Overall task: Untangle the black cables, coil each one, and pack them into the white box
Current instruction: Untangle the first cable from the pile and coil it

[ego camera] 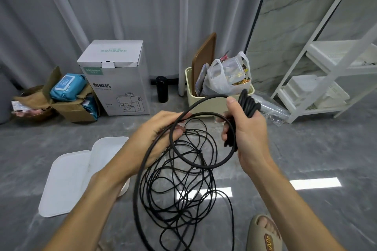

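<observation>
- Right hand (247,134), raised above the grey marble floor (306,149), curled round a wound bundle of thick black cable (247,104); thumb up along the coil's top.
- Left hand (157,134), fingers curled, pinching the free run of the same thick cable (142,169), which loops between both hands and drops to the floor at the near edge.
- Below the hands, a tangle of thin black cables (179,185) sprawled on the floor, overlapping in loose rings.
- White box (110,149) lying open on the floor left of the tangle, partly behind the left forearm; white lid (63,185) just beside it, nearer the left.
- Sandalled foot (264,232) at the near edge, right of the tangle.
- Along the curtain (122,6): coffee machine carton (116,79), cardboard box with wet wipes (68,87), cream bin (204,104) with a plastic bag (222,79).
- White shelf rack (326,67) at the far right.
</observation>
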`<act>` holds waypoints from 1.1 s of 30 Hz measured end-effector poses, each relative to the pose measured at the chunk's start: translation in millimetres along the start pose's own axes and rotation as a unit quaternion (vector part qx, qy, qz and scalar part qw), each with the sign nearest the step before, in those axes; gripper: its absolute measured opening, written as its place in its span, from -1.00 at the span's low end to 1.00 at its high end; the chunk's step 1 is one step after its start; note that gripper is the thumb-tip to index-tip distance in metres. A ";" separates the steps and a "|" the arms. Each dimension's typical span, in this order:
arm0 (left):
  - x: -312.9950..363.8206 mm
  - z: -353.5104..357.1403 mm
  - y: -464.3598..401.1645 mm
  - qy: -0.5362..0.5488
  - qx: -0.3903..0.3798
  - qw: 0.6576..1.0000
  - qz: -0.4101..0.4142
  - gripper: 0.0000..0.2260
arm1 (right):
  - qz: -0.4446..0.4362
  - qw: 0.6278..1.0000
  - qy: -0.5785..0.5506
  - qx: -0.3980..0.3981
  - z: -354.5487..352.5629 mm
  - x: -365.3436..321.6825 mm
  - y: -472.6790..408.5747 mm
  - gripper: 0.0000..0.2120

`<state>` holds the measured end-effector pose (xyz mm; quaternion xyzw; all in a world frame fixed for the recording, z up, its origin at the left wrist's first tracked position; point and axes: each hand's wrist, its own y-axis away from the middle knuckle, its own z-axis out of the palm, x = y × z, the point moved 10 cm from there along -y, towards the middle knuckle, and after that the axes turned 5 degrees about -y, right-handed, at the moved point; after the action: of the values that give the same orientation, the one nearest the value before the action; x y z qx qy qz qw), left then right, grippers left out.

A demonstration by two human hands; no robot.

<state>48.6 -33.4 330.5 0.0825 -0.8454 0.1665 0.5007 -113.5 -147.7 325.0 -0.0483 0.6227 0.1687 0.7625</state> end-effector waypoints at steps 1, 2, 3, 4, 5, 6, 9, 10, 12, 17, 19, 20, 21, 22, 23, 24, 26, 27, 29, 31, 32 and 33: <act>0.7 2.5 0.3 -0.009 -0.013 1.000 0.010 -0.55 | -0.016 1.000 0.011 0.015 -4.3 -2.6 -1.0 -0.72; 0.0 6.2 1.0 -0.011 -0.031 0.999 0.012 -0.55 | -0.029 0.999 0.015 0.027 -8.1 -4.9 -1.8 -0.71; -2.0 9.6 2.2 -0.012 -0.052 0.999 0.006 -0.52 | -0.040 0.999 0.013 0.035 -10.8 -7.1 -2.4 -0.71; -3.8 12.5 3.1 -0.012 -0.070 0.997 -0.001 -0.49 | -0.048 0.998 0.007 0.040 -12.6 -9.1 -2.9 -0.70; -6.1 13.1 3.7 -0.017 -0.081 0.997 -0.009 -0.46 | -0.055 0.998 -0.001 0.041 -13.7 -10.9 -3.3 -0.70; -6.2 12.3 3.6 -0.026 -0.088 0.996 -0.010 -0.46 | -0.060 0.997 -0.006 0.040 -14.0 -12.6 -3.8 -0.71; -0.7 7.6 3.8 -0.105 -0.109 0.989 0.005 -0.48 | -0.071 0.997 -0.018 0.035 -13.9 -17.6 -4.4 -0.71; -1.1 6.5 4.7 -0.129 -0.117 0.985 -0.001 -0.45 | -0.072 0.997 -0.019 0.033 -13.5 -18.9 -4.4 -0.71; -3.7 2.2 6.2 -0.150 -0.110 0.982 -0.021 -0.33 | -0.072 0.997 -0.016 0.029 -12.3 -21.5 -4.1 -0.72; -0.8 -10.7 4.3 -0.059 -0.035 0.996 -0.062 -0.28 | -0.082 0.996 0.003 0.016 -10.0 -25.2 -2.1 -0.73; 7.2 -6.5 2.7 -0.016 -0.029 0.998 -0.061 -0.41 | -0.079 0.997 0.011 0.010 -9.1 -23.9 -1.8 -0.72; 10.1 -3.2 2.3 -0.002 -0.026 0.998 -0.062 -0.47 | -0.076 0.997 0.013 0.008 -8.6 -23.0 -1.7 -0.72; 11.1 0.0 1.9 0.010 -0.022 0.997 -0.068 -0.52 | -0.073 0.997 0.013 0.006 -8.0 -22.2 -1.6 -0.72; 10.5 2.7 1.9 0.016 -0.018 0.997 -0.074 -0.54 | -0.070 0.997 0.014 0.004 -7.3 -21.7 -1.5 -0.71; 9.2 4.8 1.8 0.016 -0.013 0.997 -0.079 -0.54 | -0.068 0.998 0.016 0.001 -6.3 -21.5 -1.1 -0.70; 7.4 5.8 1.3 0.004 -0.006 0.997 -0.080 -0.54 | -0.065 0.998 0.017 -0.004 -4.8 -21.7 -0.7 -0.69; 4.4 8.3 1.0 -0.030 0.001 0.996 -0.080 -0.49 | -0.061 0.998 0.016 -0.020 0.1 -22.7 0.8 -0.69; 4.0 10.2 0.9 -0.044 0.001 0.996 -0.080 -0.47 | -0.059 0.998 0.016 -0.031 3.2 -23.3 1.8 -0.70; 5.3 12.8 -0.1 -0.054 0.007 0.995 -0.082 -0.52 | -0.058 0.997 0.021 -0.055 10.5 -24.1 4.0 -0.69; 12.5 13.1 -1.9 -0.016 0.023 0.997 -0.078 -0.71 | -0.058 0.995 0.032 -0.081 19.3 -23.5 7.4 -0.66; 17.3 12.2 -2.7 0.018 0.033 0.996 -0.076 -0.77 | -0.057 0.993 0.035 -0.093 23.4 -22.5 9.2 -0.65; 22.6 11.3 -3.6 0.049 0.042 0.995 -0.072 -0.80 | -0.053 0.993 0.035 -0.103 26.6 -21.0 10.7 -0.65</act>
<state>29.6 -40.2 345.9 0.1560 -0.8040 0.1689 0.5484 -95.5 -134.3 352.6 -0.1657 0.6249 0.1894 0.7391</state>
